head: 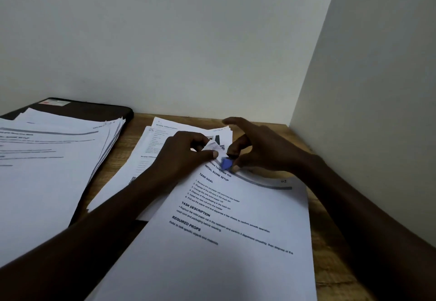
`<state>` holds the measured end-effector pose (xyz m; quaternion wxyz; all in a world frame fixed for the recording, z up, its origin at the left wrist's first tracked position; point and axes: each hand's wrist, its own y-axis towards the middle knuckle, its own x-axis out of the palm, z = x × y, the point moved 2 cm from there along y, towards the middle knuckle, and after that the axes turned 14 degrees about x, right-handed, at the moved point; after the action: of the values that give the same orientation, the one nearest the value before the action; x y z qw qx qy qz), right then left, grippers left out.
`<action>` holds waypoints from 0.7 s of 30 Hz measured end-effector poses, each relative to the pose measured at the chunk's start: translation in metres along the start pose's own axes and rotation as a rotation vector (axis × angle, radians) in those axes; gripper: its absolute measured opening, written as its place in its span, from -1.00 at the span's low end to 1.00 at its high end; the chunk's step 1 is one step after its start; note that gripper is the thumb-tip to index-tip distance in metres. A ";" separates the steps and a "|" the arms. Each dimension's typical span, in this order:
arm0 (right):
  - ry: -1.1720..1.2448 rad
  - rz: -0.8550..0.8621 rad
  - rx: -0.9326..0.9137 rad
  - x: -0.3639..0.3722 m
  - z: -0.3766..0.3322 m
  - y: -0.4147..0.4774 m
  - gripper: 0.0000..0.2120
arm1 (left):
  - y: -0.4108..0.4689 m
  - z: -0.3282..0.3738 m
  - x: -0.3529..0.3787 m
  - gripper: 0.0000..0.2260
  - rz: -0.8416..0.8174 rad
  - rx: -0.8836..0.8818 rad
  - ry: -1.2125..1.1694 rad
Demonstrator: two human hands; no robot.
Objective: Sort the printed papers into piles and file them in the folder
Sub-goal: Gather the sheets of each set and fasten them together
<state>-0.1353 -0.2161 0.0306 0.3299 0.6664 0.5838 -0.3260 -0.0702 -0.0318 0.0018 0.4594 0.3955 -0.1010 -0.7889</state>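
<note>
A dark folder (99,111) lies closed at the upper left of the frame, with a fanned stack of printed papers (47,170) resting on top of it rather than inside. At centre, the left hand (179,156) pinches the curled top corner of the front sheet (224,241) between thumb and fingers, while the right hand (259,149), forefinger lifted, nips a small blue piece (227,163) at that same corner; what that piece is cannot be told. A second paper pile (151,149) lies behind the hands. All sit on a wooden bench (330,218) set into a corner of pale walls (165,40)
</note>
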 end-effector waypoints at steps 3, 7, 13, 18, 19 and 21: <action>-0.155 0.075 0.024 -0.013 0.010 0.001 -0.13 | -0.001 -0.002 -0.005 -0.90 0.039 -0.052 -0.042; -0.052 0.182 0.181 -0.036 0.036 0.003 -0.26 | 0.000 -0.003 -0.018 -0.93 0.085 -0.083 -0.152; 0.184 0.226 0.232 -0.047 0.035 0.018 -0.36 | 0.001 0.005 -0.041 -0.94 0.060 -0.093 -0.607; -0.131 0.102 0.094 -0.019 -0.017 0.050 -0.50 | 0.001 0.018 -0.052 -0.83 0.002 -0.047 -0.769; -0.158 0.053 0.074 -0.012 -0.024 0.055 -0.51 | 0.001 0.019 -0.055 -0.82 0.003 -0.050 -0.799; -0.228 -0.024 0.046 -0.002 -0.035 0.062 -0.56 | 0.000 0.018 -0.063 -0.82 0.020 -0.053 -0.824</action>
<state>-0.0718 -0.1943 0.0557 0.3747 0.6254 0.5427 -0.4170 -0.0664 0.0152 0.0480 0.3981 0.0337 -0.2601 -0.8790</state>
